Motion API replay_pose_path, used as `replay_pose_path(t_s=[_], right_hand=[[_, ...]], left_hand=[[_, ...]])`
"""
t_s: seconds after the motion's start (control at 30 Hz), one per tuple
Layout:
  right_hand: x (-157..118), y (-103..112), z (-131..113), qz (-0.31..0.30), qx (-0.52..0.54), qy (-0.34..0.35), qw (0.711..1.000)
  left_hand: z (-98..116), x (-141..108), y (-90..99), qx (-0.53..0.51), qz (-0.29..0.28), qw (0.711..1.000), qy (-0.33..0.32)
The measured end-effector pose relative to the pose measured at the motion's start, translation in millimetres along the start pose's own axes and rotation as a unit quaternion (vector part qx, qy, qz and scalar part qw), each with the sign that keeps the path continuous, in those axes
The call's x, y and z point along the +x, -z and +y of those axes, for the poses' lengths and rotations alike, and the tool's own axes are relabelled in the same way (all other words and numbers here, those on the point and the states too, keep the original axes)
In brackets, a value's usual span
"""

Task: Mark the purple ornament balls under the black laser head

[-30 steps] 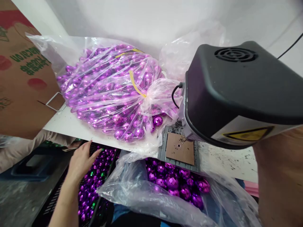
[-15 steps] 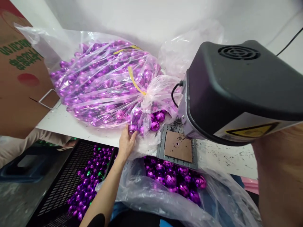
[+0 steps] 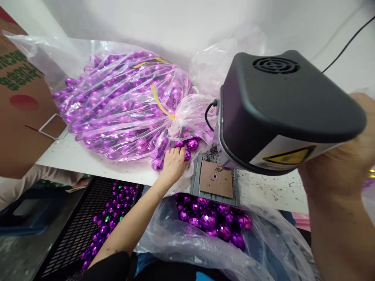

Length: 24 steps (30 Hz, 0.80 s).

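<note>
A large clear plastic bag (image 3: pixel 123 105) stuffed with shiny purple faceted balls lies on the white table (image 3: pixel 73 158), tied with a yellow strip. My left hand (image 3: pixel 172 166) reaches into its loose mouth at the table's front edge, fingers curled over a purple ball (image 3: pixel 186 155); another ball (image 3: pixel 192 144) sits just beyond. My right hand (image 3: pixel 334 168) is raised close to the camera at the right, blurred, partly behind the black machine head (image 3: pixel 278 105). What it holds is unclear.
Under the machine head sits a grey platform with a brown pad (image 3: pixel 216 179). Below the table, an open plastic bag (image 3: pixel 211 218) holds purple balls, and a black crate (image 3: pixel 88 230) holds purple and green ones. A cardboard box (image 3: pixel 17 117) stands left, a person's sleeve (image 3: pixel 26 183) beneath it.
My left hand rose from the black crate to the bag's mouth on the table and closed on the balls there. My right hand came up beside the machine head.
</note>
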State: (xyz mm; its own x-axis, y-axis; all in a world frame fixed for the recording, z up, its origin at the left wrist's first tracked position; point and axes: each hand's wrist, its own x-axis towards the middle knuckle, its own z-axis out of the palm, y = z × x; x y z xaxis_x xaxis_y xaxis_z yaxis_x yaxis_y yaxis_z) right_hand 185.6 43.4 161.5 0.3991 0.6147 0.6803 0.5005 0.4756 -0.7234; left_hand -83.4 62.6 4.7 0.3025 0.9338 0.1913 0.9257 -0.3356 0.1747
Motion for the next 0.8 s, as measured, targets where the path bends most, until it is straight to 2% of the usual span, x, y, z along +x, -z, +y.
replay_pose_path(t_s=[0.07, 0.13, 0.17, 0.23, 0.3, 0.33, 0.37, 0.4, 0.43, 0.5, 0.53, 0.6, 0.67, 0.73, 0.8], right_hand=[[0.3, -1.8, -3.7, 0.009, 0.032, -0.002, 0.999], [0.1, -2.7, -6.0, 0.013, 0.033, -0.004, 0.999], [-0.3, -2.6, -6.5, 0.017, 0.030, -0.004, 0.999], [-1.6, -1.7, -6.9, 0.013, 0.029, -0.002, 1.000], [-3.1, -0.3, -6.6, -0.004, 0.032, -0.007, 0.999], [-3.7, 0.3, -6.4, -0.014, 0.033, -0.011, 0.999], [-4.1, 0.8, -6.3, -0.019, 0.033, -0.014, 0.999], [-4.4, 1.1, -6.3, -0.023, 0.031, -0.015, 0.999], [-4.5, 1.2, -6.6, -0.022, 0.028, -0.014, 0.999], [-4.3, 0.6, -8.3, -0.015, 0.019, -0.010, 1.000], [-4.2, 0.2, -9.8, -0.013, 0.016, -0.012, 1.000], [-4.5, -0.3, -13.0, -0.013, 0.011, -0.015, 1.000], [-5.7, 0.9, -14.3, -0.014, 0.010, -0.008, 1.000], [-7.6, 5.0, -9.4, -0.021, 0.023, 0.007, 0.999], [-9.3, 12.0, 4.9, -0.038, 0.055, 0.017, 0.998]], left_hand=[[-8.9, -2.3, -1.7, -0.016, -0.014, 1.000, 0.011], [-15.9, -7.9, 0.8, -0.118, -0.003, 0.993, -0.002], [-17.8, -10.9, 3.0, -0.197, 0.011, 0.980, -0.003], [-17.5, -15.5, 7.4, -0.382, 0.032, 0.923, 0.009], [-11.7, -18.0, 9.7, -0.538, 0.022, 0.842, 0.031], [-6.8, -18.5, 9.4, -0.582, 0.009, 0.812, 0.038], [-0.7, -18.7, 7.9, -0.600, 0.001, 0.799, 0.042], [6.4, -19.1, 5.4, -0.594, 0.002, 0.803, 0.045], [14.4, -19.8, 1.7, -0.571, 0.014, 0.820, 0.045], [31.8, -24.8, -7.6, -0.517, 0.061, 0.853, 0.044], [40.7, -29.7, -12.8, -0.502, 0.092, 0.859, 0.050], [56.8, -44.7, -23.0, -0.501, 0.158, 0.847, 0.079], [67.7, -63.5, -31.5, -0.515, 0.200, 0.826, 0.118], [71.8, -80.1, -37.1, -0.517, 0.200, 0.820, 0.141], [70.3, -89.2, -39.5, -0.501, 0.182, 0.835, 0.139]])
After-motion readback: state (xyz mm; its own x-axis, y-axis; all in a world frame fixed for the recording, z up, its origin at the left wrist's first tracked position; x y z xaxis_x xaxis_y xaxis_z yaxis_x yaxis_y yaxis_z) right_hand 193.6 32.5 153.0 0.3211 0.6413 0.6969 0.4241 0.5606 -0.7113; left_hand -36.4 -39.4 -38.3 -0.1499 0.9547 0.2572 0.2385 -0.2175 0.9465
